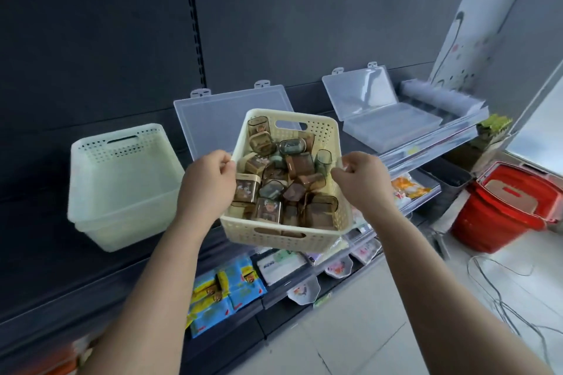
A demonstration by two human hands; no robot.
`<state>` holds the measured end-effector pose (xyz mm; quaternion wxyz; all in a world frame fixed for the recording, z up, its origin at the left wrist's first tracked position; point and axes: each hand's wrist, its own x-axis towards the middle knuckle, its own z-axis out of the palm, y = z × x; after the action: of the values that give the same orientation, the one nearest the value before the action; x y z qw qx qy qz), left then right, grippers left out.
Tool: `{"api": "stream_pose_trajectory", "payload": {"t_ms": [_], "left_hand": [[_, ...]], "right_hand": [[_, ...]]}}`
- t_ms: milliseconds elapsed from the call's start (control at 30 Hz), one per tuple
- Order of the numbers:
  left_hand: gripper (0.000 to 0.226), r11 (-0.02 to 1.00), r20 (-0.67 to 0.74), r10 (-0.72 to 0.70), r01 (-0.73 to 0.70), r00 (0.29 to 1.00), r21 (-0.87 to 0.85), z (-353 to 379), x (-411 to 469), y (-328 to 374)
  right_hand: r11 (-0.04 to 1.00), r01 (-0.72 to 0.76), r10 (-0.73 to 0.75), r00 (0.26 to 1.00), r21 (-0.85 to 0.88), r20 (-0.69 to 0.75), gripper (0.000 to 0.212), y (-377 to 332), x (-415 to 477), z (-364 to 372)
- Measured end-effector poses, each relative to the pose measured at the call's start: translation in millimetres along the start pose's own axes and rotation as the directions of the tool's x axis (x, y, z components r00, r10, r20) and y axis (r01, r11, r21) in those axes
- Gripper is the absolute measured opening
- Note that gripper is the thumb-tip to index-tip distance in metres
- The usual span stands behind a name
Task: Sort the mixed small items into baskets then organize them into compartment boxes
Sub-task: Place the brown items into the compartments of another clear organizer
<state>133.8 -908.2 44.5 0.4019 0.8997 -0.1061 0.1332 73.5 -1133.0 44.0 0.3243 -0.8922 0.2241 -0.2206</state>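
head view. a cream perforated basket (283, 237) occupies frame centre, raised clear of the shelving and tilted, and is held between both hands. the left hand (207, 183) grips the rim at the basket's 9 o'clock, fingers curled over the edge. the right hand (362, 179) pinches the opposite rim at 3 o'clock, thumb and fingers closed on it. the basket therefore lies between the two grips, with its handle slots at 12 and 6 o'clock. inside it is a jumbled heap of small tinted cases (274, 183), amber and green, some bearing printed pictures.

at 9 o'clock from the basket, nested pale baskets (122, 186) stand on the dark shelf (36, 237), apart from the left hand. at 12 o'clock, just behind the basket, the raised lid of a clear plastic box (213, 119) shows. at 2 o'clock lies a second clear plastic box (393, 122), its lid also up. at 3 o'clock a red shopping basket (505, 210) sits on the floor. at 7 o'clock, blue-and-yellow packets (225, 289) fill a lower shelf.
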Motion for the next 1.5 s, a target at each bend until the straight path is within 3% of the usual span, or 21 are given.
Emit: {"api": "stream_pose_trajectory", "payload": {"t_ms": [433,767,1033,1267,1500], "left_hand": [[0.014,1.000,0.043,0.030,-0.030,0.999,-0.005,133,111,88],[0.012,0.990,-0.014,-0.130,0.130,0.991,0.045,223,131,133],[0.014,0.950,-0.175,-0.266,0.289,0.948,0.121,271,120,170],[0.014,0.916,-0.219,-0.336,0.372,0.916,0.151,287,125,170],[0.014,0.876,-0.233,-0.364,0.417,0.902,0.242,297,145,157]], "right_hand": [[0.998,-0.053,0.053,0.998,-0.025,-0.027,0.031,79,163,-42],[0.994,0.062,-0.044,0.981,-0.089,0.188,0.031,154,271,-47],[0.975,0.218,-0.178,0.892,-0.050,0.414,0.036,193,335,-42],[0.971,0.239,-0.207,0.827,0.005,0.523,0.038,200,361,-22],[0.975,0.221,-0.196,0.812,0.021,0.550,0.036,200,382,2]]}}
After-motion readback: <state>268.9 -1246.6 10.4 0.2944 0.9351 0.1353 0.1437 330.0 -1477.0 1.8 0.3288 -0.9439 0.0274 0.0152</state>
